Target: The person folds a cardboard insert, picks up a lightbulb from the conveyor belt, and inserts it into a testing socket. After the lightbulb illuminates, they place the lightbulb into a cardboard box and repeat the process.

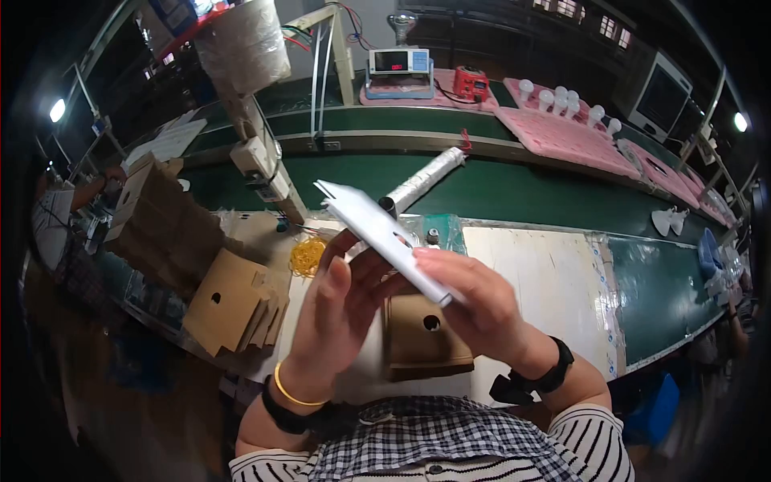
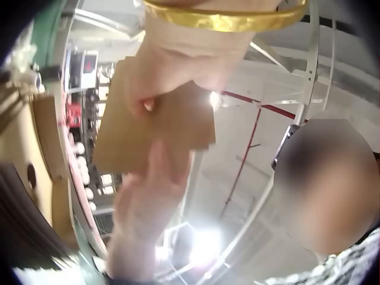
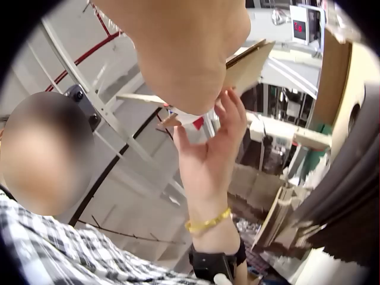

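Observation:
A flat folded cardboard box point(image 1: 361, 221), white on its upper face with a small hole, is held up tilted over the worktable. Its underside shows plain brown cardboard point(image 2: 124, 142) in the left wrist view. My right hand point(image 1: 478, 301) pinches the near right end, fingers on the white face and thumb against the brown side. Under the box's left side, my left hand point(image 1: 341, 309) touches it with extended fingers, the thumb spread away. Below both hands, a brown cardboard piece point(image 1: 409, 341) with a round hole lies on the table.
Flat brown boxes point(image 1: 221, 297) are stacked at the left, near yellow rubber bands point(image 1: 307, 257). A wrapped roll point(image 1: 426, 181) lies beyond the hands. A post point(image 1: 261, 161) rises at the left. Bulbs point(image 1: 566, 100) stand on pink foam behind, beside a meter point(image 1: 399, 63).

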The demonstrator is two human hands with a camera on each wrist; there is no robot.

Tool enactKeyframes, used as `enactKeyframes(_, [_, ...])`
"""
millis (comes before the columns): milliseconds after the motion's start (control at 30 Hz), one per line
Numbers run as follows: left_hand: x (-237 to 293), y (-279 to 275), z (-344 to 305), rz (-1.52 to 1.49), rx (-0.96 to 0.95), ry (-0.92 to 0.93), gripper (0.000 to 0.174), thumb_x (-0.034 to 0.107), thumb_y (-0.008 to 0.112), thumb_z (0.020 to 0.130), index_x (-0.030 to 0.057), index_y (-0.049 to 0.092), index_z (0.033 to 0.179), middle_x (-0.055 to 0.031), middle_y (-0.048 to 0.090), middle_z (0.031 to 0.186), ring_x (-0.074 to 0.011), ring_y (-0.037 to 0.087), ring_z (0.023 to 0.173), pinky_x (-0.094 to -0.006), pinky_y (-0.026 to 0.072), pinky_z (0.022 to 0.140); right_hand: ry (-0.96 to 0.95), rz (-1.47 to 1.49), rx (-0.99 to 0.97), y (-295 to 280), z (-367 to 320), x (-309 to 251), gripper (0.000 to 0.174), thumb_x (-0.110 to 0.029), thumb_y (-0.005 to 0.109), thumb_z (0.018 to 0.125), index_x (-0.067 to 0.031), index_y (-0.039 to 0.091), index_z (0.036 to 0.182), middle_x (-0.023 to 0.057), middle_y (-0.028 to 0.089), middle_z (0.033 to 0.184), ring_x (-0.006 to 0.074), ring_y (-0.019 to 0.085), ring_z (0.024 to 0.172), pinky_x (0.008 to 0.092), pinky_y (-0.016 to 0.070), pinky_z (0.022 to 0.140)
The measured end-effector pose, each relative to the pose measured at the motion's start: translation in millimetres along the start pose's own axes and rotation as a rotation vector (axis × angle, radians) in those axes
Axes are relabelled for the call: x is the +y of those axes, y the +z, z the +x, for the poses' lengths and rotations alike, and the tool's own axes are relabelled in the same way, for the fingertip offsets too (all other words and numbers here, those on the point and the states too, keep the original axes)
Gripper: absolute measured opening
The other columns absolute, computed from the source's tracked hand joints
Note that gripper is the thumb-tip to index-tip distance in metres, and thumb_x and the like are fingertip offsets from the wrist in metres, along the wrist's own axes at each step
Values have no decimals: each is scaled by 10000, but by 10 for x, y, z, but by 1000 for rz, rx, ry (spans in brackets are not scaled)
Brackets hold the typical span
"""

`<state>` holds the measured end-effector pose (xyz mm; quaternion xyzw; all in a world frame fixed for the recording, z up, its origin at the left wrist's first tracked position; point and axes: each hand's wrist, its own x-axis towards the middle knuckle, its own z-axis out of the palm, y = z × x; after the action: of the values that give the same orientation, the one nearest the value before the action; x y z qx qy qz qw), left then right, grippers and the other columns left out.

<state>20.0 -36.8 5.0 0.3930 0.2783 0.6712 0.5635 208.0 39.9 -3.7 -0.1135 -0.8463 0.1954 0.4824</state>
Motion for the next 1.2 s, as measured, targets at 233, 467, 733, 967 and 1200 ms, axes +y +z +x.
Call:
enactKeyframes(233, [-152, -390, -110, 380, 181, 193, 498, 473, 405, 1060, 19, 541, 1213, -77, 619, 1106, -151, 589, 1055, -316, 461, 939, 662, 804, -174, -480, -352, 104, 388, 122, 500, 849, 4, 524, 1217, 51, 551, 1235, 129, 558, 1158, 295, 481, 1021])
enactKeyframes(467, [-351, -467, -284, 299, 318, 1, 441, 360, 356, 1086, 10, 622, 1043, -36, 658, 870, -81, 585, 784, -232, 458, 726, 822, 655, -237, -318, -503, 156, 413, 82, 590, 870, -61, 520, 1250, 31, 570, 1197, 119, 558, 1139, 297, 485, 959])
enactKeyframes(733, [-347, -416, -317, 469, 269, 67, 284, 219, 386, 1048, 7, 568, 1096, -55, 615, 969, -98, 575, 881, -260, 467, 818, 600, 233, -273, -243, -429, 32, 436, 1, 693, 875, -79, 531, 1271, 61, 595, 1217, 174, 576, 1130, 319, 451, 991])
enactKeyframes(967, [-373, -430, -403, 450, 203, 24, 311, 229, 377, 1056, 14, 600, 1083, -40, 625, 981, -99, 568, 914, -258, 446, 860, 775, 606, 13, -182, -430, -65, 309, -286, 430, 1060, -25, 577, 1134, 47, 591, 1080, 132, 527, 1061, 274, 390, 980])
enactKeyframes(1200, [-483, -386, -422, 382, 290, 43, 339, 234, 355, 1067, 6, 605, 1061, -39, 622, 968, -105, 561, 901, -260, 441, 864, 842, 614, 114, -48, -498, -39, 349, -325, 409, 1069, -29, 591, 1040, 7, 574, 961, 104, 505, 936, 262, 397, 911])
